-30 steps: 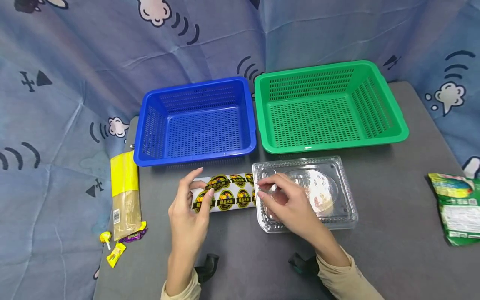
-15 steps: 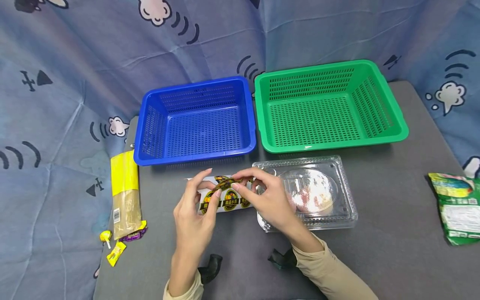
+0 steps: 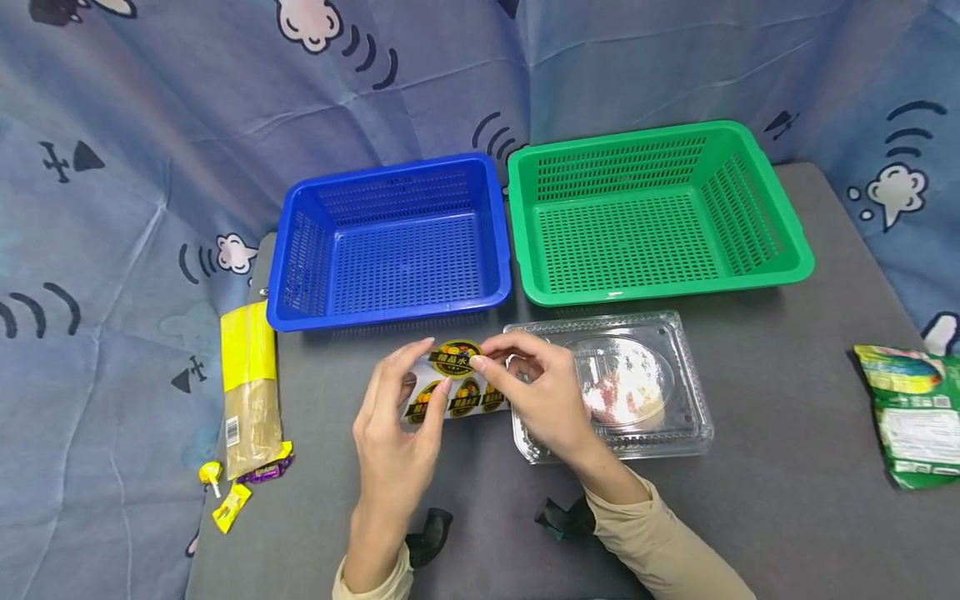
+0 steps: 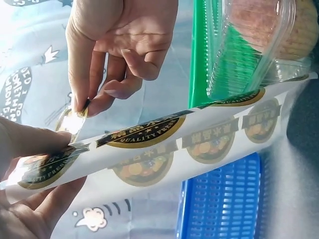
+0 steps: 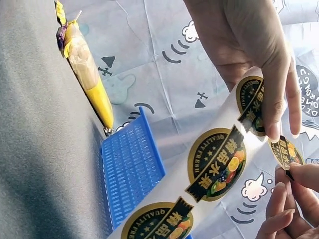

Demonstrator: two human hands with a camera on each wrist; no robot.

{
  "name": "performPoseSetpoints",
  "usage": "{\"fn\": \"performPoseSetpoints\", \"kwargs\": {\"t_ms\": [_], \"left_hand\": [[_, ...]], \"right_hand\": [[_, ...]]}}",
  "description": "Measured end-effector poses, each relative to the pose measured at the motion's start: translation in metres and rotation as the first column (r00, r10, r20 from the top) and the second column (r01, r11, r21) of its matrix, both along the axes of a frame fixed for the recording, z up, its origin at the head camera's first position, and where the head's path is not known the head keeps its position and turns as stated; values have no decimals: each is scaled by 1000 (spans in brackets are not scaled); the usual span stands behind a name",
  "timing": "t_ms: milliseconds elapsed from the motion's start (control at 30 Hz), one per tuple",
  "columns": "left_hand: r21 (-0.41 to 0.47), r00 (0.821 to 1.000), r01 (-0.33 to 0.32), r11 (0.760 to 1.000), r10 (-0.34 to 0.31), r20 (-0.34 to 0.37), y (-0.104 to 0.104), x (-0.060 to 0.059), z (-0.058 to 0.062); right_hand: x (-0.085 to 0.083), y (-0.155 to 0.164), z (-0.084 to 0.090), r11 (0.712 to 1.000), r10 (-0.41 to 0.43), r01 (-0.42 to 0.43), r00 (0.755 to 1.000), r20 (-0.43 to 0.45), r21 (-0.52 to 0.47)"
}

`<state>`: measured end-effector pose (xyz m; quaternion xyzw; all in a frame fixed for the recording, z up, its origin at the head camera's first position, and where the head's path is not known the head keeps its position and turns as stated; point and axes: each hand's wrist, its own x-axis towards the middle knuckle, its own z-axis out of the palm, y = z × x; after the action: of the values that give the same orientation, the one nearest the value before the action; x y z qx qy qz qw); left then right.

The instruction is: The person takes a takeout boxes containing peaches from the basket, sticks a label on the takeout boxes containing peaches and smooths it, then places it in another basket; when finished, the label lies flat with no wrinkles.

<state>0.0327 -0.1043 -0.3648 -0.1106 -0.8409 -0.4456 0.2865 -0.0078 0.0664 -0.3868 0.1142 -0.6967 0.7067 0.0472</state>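
Note:
Between my two hands is an oval black-and-gold fruit sticker (image 3: 455, 358), its printed face up in the head view. My right hand (image 3: 543, 392) pinches the sticker's right end between thumb and fingertips. With thumb and fingers my left hand (image 3: 397, 425) grips a white strip of matching stickers (image 5: 214, 154) beneath it, thumb tip close to the lifted sticker. In the left wrist view the strip (image 4: 149, 164) stretches across, its printing showing through the backing. Beside and partly under my right hand lies a clear lidded plastic container (image 3: 690, 417), with something pinkish inside.
Behind stand a blue basket (image 3: 390, 318) and a green basket (image 3: 660, 292), side by side. A long yellow-topped packet (image 3: 251, 350) lies at left, near a lollipop (image 3: 211, 475), a yellow-wrapped sweet (image 3: 232, 508) and a purple wrapper (image 3: 266, 472). A green packet (image 3: 915, 417) lies far right.
My right hand has moved left from over the container to the sticker and now pinches it. The sticker has turned from edge-on to face up. My left hand has shifted slightly right.

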Motion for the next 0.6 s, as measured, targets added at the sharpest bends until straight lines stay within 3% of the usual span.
{"fn": "performPoseSetpoints", "kwargs": {"t_ms": [367, 600], "left_hand": [[58, 1000, -18, 998, 17, 23, -1, -1, -1], [34, 991, -111, 993, 108, 73, -11, -4, -4]], "right_hand": [[0, 3, 3, 999, 0, 0, 1000, -5, -48], [-2, 15, 0, 998, -21, 22, 999, 24, -64]]}}
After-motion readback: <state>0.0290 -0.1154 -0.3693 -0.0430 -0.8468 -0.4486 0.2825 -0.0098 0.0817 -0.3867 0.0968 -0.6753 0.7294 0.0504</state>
